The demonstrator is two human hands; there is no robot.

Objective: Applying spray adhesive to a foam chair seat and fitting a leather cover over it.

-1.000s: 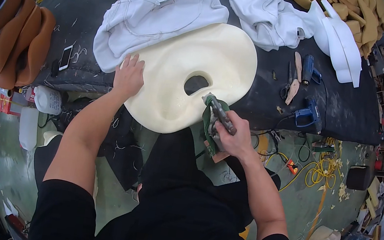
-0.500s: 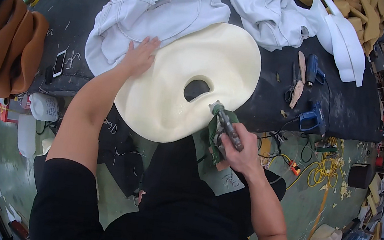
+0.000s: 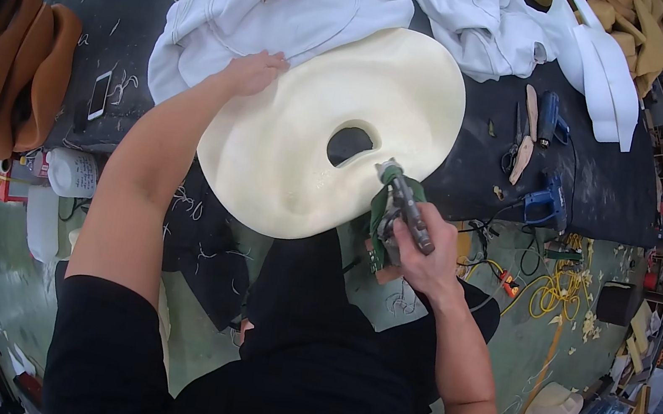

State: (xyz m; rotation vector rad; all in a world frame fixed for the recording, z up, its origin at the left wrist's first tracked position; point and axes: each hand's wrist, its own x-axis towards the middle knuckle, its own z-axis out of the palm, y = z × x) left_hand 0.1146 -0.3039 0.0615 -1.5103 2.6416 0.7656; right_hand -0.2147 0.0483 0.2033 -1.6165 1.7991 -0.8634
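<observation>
A cream foam cushion [image 3: 305, 152], rounded and with an oval hole off its middle, lies tilted across the table's near edge and over my lap. My left hand [image 3: 255, 73] rests on its upper left part, fingers stretched toward the border with the white cover; the fingertips are partly hidden. My right hand [image 3: 429, 253] is wrapped round a metal spray gun [image 3: 408, 205] with green cloth about it. The gun's nozzle sits just right of and below the hole, close to the foam. The white leather-like cover [image 3: 248, 17] lies crumpled behind the cushion.
Another white cover [image 3: 484, 25] and white curved pieces [image 3: 603, 84] lie at the back right. Scissors [image 3: 516, 144], a blue heat gun [image 3: 551, 119] and a second blue tool [image 3: 546, 202] lie on the right. Brown padded pieces [image 3: 28, 71] and a phone [image 3: 100, 96] are left.
The whole view has shifted slightly. My left hand has slid toward the cushion's upper edge, and its fingers are less spread. The spray gun stays close beside the hole.
</observation>
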